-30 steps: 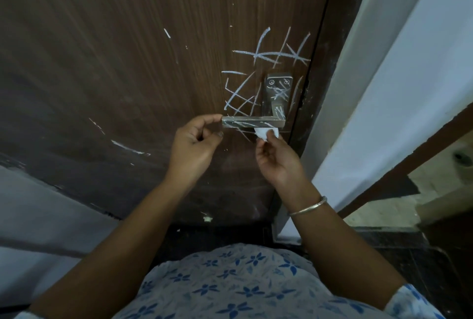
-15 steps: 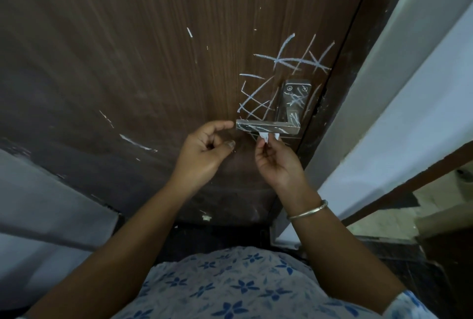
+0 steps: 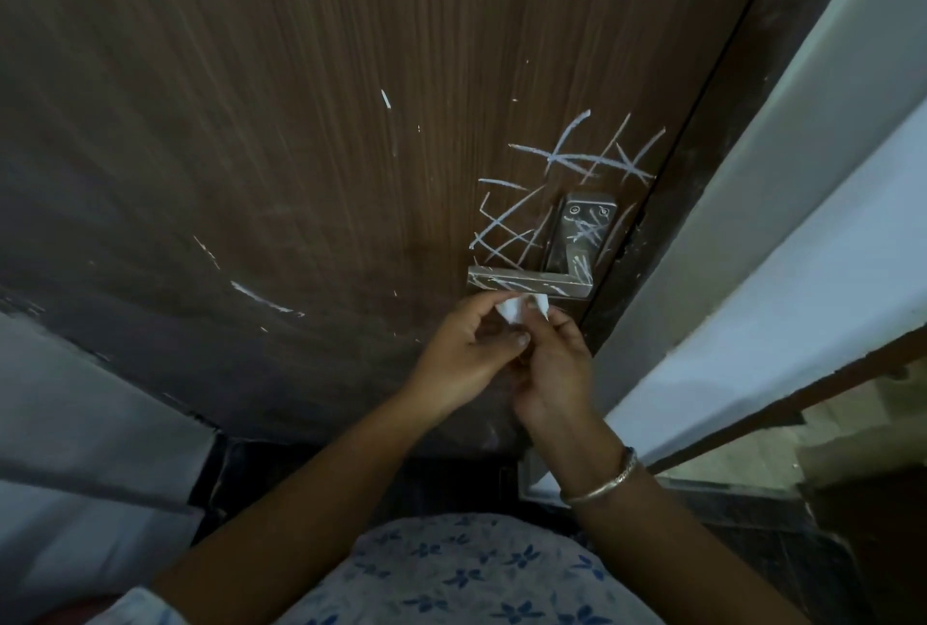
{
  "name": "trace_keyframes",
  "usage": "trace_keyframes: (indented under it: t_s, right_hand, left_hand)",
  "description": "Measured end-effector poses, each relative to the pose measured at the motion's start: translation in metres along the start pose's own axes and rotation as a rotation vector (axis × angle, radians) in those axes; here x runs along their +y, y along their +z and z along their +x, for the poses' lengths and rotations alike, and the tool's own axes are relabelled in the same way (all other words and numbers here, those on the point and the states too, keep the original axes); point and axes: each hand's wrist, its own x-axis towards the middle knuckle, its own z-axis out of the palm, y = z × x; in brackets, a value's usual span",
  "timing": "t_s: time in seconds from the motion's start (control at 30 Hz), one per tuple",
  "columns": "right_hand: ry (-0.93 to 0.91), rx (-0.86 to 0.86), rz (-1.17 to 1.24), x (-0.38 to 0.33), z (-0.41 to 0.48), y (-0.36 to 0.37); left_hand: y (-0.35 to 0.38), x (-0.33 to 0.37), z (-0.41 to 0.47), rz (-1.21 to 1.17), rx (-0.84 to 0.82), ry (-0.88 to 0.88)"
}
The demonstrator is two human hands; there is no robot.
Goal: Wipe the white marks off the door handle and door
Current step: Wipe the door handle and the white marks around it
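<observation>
While white marks [image 3: 577,162] cross the door [image 3: 301,122] and door handle [image 3: 526,280], left hand [image 3: 464,356] and right hand [image 3: 552,368] pinch a white tissue [image 3: 516,308] between their fingers [image 3: 521,337].

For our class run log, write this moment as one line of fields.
stage: preparing wipe | left hand + right hand: both pinching white tissue | place: just under door handle | white marks: uncleaned

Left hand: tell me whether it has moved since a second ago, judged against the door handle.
Yes. The left hand has left the free end of the door handle and gone right, under the lever, to join the right hand on the white cloth.
</observation>
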Motion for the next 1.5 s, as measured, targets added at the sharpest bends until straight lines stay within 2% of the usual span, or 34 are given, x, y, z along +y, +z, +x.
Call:
trace_keyframes:
  t_s: [0.07,0.2,0.27,0.37,0.43,0.5,0.57,0.63,0.7,0.83,0.97,1.13,1.27,1.3,1.4,1.5]
  right_hand:
    - [-0.049,0.010,-0.041,0.000,-0.003,0.001]
    - [-0.052,-0.035,-0.093,-0.009,-0.003,0.000]
    - [-0.098,-0.019,-0.212,-0.013,-0.005,-0.002]
    - [-0.358,0.033,-0.642,-0.010,-0.011,-0.009]
    - [-0.571,0.066,-0.816,-0.009,-0.019,-0.010]
    - [-0.804,0.027,-0.857,-0.013,-0.026,-0.008]
    - [-1.042,-0.090,-0.908,-0.020,-0.031,-0.003]
    - [-1.195,-0.175,-0.971,-0.028,-0.034,0.002]
    - [-1.276,-0.171,-1.013,-0.037,-0.033,0.006]
    - [-1.303,-0.063,-1.024,-0.060,-0.026,0.010]
    - [-1.331,-0.001,-1.012,-0.080,-0.021,0.010]
    - [-1.362,0.008,-0.996,-0.093,-0.015,0.012]
    - [-1.366,-0.018,-1.001,-0.097,-0.014,0.010]
    - [-1.372,-0.023,-1.010,-0.098,-0.014,0.009]
    - [-1.370,-0.040,-1.025,-0.097,-0.016,0.010]
    - [-1.359,-0.061,-1.028,-0.095,-0.018,0.011]
  left_hand:
    - [0.006,-0.002,0.008,0.060,0.088,-0.018]
    - [0.006,-0.003,0.022,0.028,0.128,-0.022]
    - [0.002,-0.003,0.028,0.018,0.183,0.002]
    - [-0.001,-0.003,0.035,-0.025,0.233,0.024]
    - [0.004,-0.002,0.039,-0.062,0.261,0.040]
    - [0.009,0.000,0.043,-0.098,0.320,0.039]
    - [0.011,0.002,0.045,-0.124,0.350,0.036]
    - [0.010,0.000,0.045,-0.085,0.334,0.081]
    - [0.011,-0.004,0.044,0.015,0.336,0.099]
    - [0.015,-0.013,0.045,0.103,0.515,0.044]
    - [0.019,-0.017,0.045,0.224,0.497,0.107]
    - [0.028,-0.025,0.047,0.273,0.474,-0.002]
    - [0.025,-0.018,0.050,0.032,0.436,0.067]
    - [0.024,-0.017,0.053,-0.017,0.404,0.054]
    - [0.019,-0.016,0.059,0.045,0.276,-0.028]
    - [0.007,-0.015,0.055,-0.123,0.191,-0.037]
